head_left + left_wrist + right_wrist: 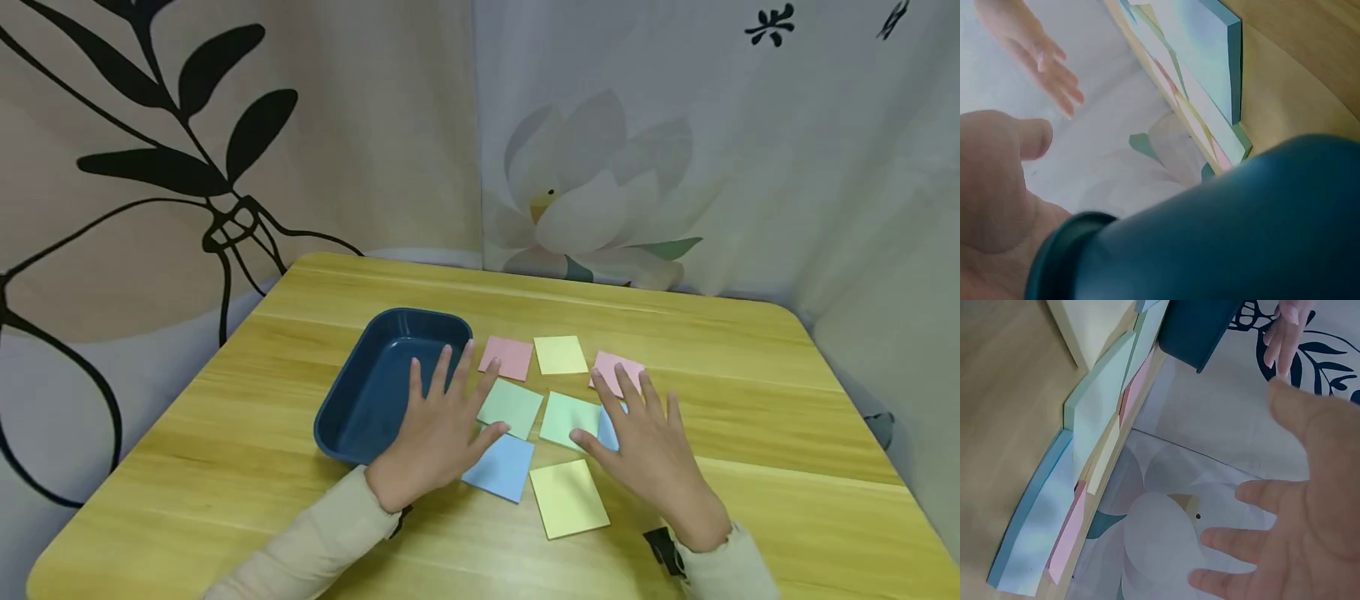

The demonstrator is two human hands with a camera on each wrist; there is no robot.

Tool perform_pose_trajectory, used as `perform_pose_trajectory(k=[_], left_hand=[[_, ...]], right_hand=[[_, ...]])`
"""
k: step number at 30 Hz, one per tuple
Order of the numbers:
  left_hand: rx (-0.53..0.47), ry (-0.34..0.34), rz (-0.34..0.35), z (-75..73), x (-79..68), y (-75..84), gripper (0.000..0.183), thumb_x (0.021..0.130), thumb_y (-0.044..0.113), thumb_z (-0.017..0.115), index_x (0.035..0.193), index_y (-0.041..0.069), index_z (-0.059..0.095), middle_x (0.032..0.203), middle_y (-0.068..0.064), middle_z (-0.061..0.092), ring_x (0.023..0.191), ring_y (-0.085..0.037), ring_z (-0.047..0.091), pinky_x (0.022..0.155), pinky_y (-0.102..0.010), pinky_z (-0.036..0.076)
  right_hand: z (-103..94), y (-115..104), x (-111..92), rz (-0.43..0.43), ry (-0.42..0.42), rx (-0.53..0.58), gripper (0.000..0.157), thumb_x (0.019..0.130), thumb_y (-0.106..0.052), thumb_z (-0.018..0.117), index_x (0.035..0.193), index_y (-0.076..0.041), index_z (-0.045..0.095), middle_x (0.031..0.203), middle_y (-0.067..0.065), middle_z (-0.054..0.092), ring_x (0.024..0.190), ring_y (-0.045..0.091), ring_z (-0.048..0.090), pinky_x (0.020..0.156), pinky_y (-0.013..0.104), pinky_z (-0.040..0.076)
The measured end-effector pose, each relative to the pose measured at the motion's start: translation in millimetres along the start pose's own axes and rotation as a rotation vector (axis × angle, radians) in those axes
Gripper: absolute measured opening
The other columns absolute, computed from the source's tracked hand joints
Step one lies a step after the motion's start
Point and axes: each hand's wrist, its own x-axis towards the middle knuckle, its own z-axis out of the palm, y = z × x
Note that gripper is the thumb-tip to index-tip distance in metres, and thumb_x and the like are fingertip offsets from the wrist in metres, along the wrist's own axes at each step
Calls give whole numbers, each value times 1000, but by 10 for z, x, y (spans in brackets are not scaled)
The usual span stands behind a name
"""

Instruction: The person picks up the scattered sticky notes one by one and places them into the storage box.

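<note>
My left hand (438, 433), fingers spread and straight, hovers over the right side of a dark blue plastic tray (352, 417). My right hand (652, 450) is spread the same way above the right-hand sticky note pads, holding nothing. Between and beyond the hands lie square pads: two pink (508, 358) (609, 363), a pale yellow (561, 356) at the back, two green (512, 408) (567, 419), a blue (501, 468) and a nearer yellow one (570, 500). Another blue pad (607, 429) is partly hidden by the right hand. In the right wrist view the pads show thick edges (1029, 506).
The wooden table (225, 467) has rounded corners and runs back to printed curtains (390, 125). Bare wood shows along the table's right side (795, 417). A black strap (663, 550) sits at the right wrist.
</note>
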Motion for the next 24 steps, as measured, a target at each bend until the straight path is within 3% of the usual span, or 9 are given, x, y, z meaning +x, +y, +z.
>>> perform_pose_trajectory(k=[5, 8, 11, 14, 18, 24], left_hand=[[-93, -19, -39, -132, -31, -164, 70, 97, 52, 47, 153, 17, 27, 157, -17, 23, 139, -42, 30, 109, -66, 22], [-144, -17, -79, -268, -50, -346, 67, 97, 48, 49, 151, 13, 33, 151, -19, 34, 132, -42, 38, 104, -60, 32], [-177, -19, -125, -406, -63, -545, 64, 97, 44, 52, 148, 8, 37, 138, -21, 45, 117, -38, 47, 92, -53, 40], [-195, -44, -184, -512, -96, -742, 62, 98, 41, 52, 146, 5, 39, 121, -20, 51, 95, -31, 49, 75, -41, 41], [-219, -109, -273, -596, -184, -982, 65, 98, 39, 52, 148, 2, 33, 112, -22, 49, 80, -27, 47, 61, -33, 36], [-257, -289, -388, -606, -305, -1277, 84, 98, 43, 50, 153, -2, 5, 138, -43, 27, 78, -35, 57, 55, -36, 42]], right_hand=[[0, 18, -31, -54, 14, 78, 68, 94, -44, 57, 149, -11, 35, 142, 21, 45, 128, 44, 44, 100, 60, 36], [12, 33, -53, -61, -6, 128, 61, 94, -38, 60, 144, -8, 43, 134, 21, 52, 122, 42, 49, 97, 58, 40], [32, 49, -74, -59, -54, 166, 53, 93, -34, 62, 137, -5, 52, 129, 19, 56, 119, 40, 51, 96, 56, 42], [58, 54, -92, -60, -116, 196, 45, 93, -30, 63, 130, -6, 59, 122, 14, 59, 113, 35, 54, 91, 51, 46], [98, 52, -106, -71, -173, 212, 38, 92, -27, 65, 125, -8, 63, 116, 8, 60, 106, 26, 56, 85, 44, 49], [140, 69, -101, -126, -212, 225, 36, 89, -23, 68, 121, -7, 66, 111, 5, 63, 100, 21, 57, 84, 40, 49]])
